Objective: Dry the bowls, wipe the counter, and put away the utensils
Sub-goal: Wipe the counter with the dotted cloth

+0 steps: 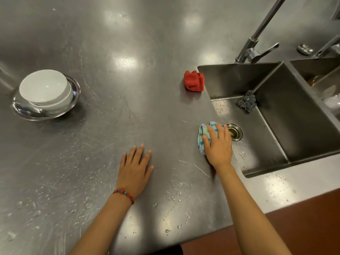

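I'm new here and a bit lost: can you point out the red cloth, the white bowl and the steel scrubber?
red cloth (194,81): head view, middle of the crumpled cloth.
white bowl (44,87): head view, inside of the bowl.
steel scrubber (247,101): head view, centre of the scrubber.

The counter (128,43) runs across the view, with the sink (276,129) set into its right part; the tap (255,48) stands behind the sink, and the scrubber (247,103) lies in it, with the drain (235,131) nearer the front. A small bowl (44,87) sits inside a larger bowl (18,105) far left; a crumpled cloth (194,80) lies just beside the sink's back left corner. The left hand (135,170) rests on the counter in front; to its right the right hand (218,146) presses a rag (201,137) at the sink's left edge.
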Action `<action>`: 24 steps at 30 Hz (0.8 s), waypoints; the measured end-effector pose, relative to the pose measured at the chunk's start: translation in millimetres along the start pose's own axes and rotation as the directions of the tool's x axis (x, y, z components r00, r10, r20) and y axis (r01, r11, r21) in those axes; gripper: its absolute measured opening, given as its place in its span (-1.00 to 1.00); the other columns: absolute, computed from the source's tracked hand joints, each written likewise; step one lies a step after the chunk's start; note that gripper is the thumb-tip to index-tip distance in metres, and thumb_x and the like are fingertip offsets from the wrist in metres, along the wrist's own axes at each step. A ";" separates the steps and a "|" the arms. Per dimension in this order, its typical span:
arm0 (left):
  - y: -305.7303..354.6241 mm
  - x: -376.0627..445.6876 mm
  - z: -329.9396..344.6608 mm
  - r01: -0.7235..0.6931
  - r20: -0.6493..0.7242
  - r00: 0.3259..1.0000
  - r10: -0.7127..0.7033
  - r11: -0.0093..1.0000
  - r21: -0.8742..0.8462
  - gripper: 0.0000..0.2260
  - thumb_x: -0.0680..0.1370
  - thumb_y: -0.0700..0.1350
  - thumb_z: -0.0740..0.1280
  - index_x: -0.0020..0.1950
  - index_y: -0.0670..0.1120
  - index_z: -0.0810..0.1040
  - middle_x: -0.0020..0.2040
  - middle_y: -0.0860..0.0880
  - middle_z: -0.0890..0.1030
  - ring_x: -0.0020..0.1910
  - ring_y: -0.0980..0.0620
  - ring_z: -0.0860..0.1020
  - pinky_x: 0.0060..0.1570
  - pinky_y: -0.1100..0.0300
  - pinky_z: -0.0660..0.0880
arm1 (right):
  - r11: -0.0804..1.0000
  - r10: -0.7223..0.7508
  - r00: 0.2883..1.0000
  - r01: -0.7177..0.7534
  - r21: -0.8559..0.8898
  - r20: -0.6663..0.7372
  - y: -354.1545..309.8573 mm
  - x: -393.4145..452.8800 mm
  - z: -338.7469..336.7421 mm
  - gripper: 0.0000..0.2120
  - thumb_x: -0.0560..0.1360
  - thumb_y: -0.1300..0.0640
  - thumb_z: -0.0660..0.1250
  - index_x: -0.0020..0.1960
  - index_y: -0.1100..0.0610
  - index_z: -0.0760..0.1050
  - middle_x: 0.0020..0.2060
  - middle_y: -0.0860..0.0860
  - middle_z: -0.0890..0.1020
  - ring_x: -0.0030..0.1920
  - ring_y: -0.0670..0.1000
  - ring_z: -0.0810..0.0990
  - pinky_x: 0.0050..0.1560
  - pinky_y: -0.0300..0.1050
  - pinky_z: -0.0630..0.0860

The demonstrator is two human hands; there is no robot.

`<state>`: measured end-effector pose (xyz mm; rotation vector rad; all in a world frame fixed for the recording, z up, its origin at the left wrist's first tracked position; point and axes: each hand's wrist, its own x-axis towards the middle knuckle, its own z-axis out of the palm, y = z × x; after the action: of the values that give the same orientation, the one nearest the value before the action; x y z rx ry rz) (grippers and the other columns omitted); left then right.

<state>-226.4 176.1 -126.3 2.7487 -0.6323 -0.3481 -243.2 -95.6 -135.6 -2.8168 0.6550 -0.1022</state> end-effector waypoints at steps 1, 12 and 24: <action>-0.2 0.0 -1.4 0.004 0.007 1.000 -0.004 1.000 -0.008 -0.59 0.50 -0.08 0.32 0.33 -0.14 0.43 0.39 -0.23 0.38 0.38 -0.28 0.30 0.34 -0.22 0.19 | 1.000 0.005 1.000 -0.005 0.013 0.010 -4.0 -16.1 0.5 -0.59 0.57 -0.02 0.12 0.39 0.04 0.32 0.42 0.11 0.30 0.49 0.17 0.06 0.48 0.06 0.05; -12.0 -52.3 -3.9 -0.036 0.062 0.998 0.032 0.996 0.076 -0.54 0.48 0.05 0.07 0.13 -0.18 0.60 0.17 -0.25 0.59 0.13 -0.32 0.55 0.04 -0.29 0.45 | 0.991 -0.125 0.988 0.120 0.064 0.085 -25.8 -132.0 -1.4 -0.54 0.56 -0.14 0.02 0.36 0.02 0.37 0.40 0.06 0.35 0.48 0.14 0.16 0.41 0.09 0.26; -34.2 -90.2 -6.2 0.013 0.156 0.987 -0.028 0.995 0.099 -0.35 0.59 0.14 -0.21 0.16 -0.17 0.57 0.18 -0.24 0.58 0.15 -0.29 0.54 0.08 -0.27 0.44 | 0.968 -0.247 0.968 0.249 -0.029 0.047 -123.3 -200.0 31.5 -0.63 0.50 -0.07 0.13 0.27 -0.04 0.44 0.30 0.06 0.49 0.36 0.19 0.38 0.30 0.11 0.39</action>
<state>-290.2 248.1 -117.2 2.8430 -0.6775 -0.5582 -366.2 107.0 -137.1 -2.9129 0.2945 -0.0755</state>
